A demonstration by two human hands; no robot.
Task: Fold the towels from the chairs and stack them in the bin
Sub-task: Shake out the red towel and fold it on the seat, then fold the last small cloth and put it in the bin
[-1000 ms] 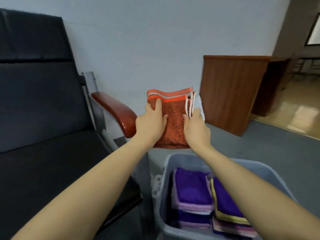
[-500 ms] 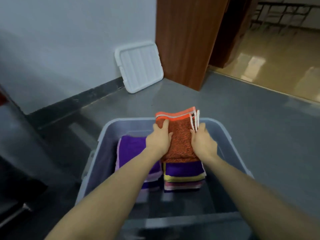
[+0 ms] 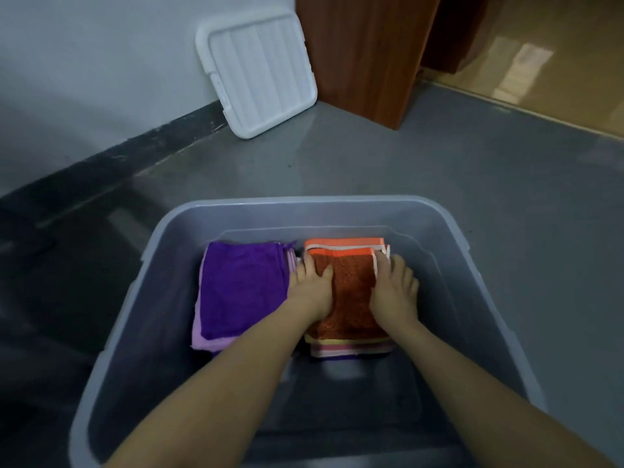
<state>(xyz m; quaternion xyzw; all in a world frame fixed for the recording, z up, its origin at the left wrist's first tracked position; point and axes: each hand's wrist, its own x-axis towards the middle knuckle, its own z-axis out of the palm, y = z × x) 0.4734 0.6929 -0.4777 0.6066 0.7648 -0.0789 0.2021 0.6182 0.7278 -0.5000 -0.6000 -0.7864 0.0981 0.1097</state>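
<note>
Pressing the folded orange towel (image 3: 347,288) down on the right stack (image 3: 351,347) inside the bin (image 3: 449,251), both hands on it. My left hand (image 3: 310,288) sits on the towel's left edge, thumb on top and fingers tucked down the side between the two stacks, so it grips that edge. My right hand (image 3: 393,292) does the same on the right edge, fingers curled over the side. The purple stack (image 3: 243,288) lies just beside it, on the left.

Risks as I judge them: pulling my fingers out from the sides could drag the top fold open or tug the orange towel askew, since the white-trimmed edges at the far end already sit a bit uneven. The left fingers are squeezed in the gap, so they could catch the purple stack's edge and ruffle it. The right stack is taller with several layers; a sideways push may shift the layers under it. Letting go straight up seems safest.
</note>
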